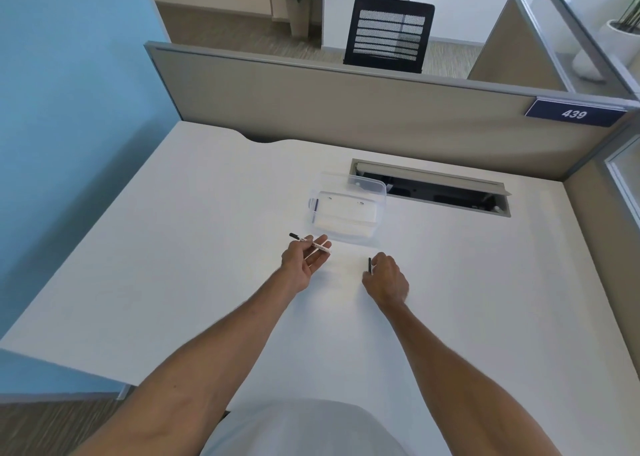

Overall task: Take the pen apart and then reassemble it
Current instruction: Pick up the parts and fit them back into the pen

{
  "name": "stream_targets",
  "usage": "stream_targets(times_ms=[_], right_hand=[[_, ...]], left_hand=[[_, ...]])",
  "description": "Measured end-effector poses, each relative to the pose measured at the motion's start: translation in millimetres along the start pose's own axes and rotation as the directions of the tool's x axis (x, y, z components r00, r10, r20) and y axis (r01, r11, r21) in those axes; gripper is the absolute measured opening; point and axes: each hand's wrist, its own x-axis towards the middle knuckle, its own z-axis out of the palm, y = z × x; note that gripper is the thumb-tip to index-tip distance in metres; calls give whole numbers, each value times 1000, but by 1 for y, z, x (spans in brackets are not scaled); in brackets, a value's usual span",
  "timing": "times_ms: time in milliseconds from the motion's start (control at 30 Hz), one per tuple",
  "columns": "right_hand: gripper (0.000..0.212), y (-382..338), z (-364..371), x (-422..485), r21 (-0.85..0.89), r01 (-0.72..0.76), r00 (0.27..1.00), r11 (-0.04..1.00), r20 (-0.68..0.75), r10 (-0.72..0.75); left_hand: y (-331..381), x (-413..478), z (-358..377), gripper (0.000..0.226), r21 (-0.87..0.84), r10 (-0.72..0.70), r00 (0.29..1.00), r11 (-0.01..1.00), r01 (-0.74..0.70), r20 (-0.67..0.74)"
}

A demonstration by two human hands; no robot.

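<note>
My left hand (302, 261) holds the pen body (309, 241), a white barrel with a black end that points to the left; the barrel lies across my fingers with the palm turned up. My right hand (385, 279) is curled, knuckles up, and grips a small black pen part (370, 265) that sticks up from between thumb and fingers. Which part it is, I cannot tell. The two hands are apart, a little above the white desk (207, 247).
A clear plastic box (346, 209) stands just beyond my hands. Behind it is an open cable slot (433, 188) in the desk. A grey partition (346, 109) closes the back and right; the desk's left edge borders a blue wall.
</note>
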Motion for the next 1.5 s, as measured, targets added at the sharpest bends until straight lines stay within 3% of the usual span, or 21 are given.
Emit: stream_targets(times_ms=[433,800,933,1500], right_hand=[[22,5,0,6,15,-26,1000,1000,-7,26],[13,-13,-15,0,222,222,970,950,47,-237],[9,-18,-12,-10,241,285,957,928,-10,-291],[6,-22,-13,-29,337,287,958,897,-74,-278]], left_hand=[[0,15,5,18,92,4,1000,996,-2,-18],[-2,16,9,18,29,17,1000,999,-17,8],[-1,13,8,17,20,47,999,999,-47,-7],[-4,0,9,19,28,59,998,998,-59,-1]])
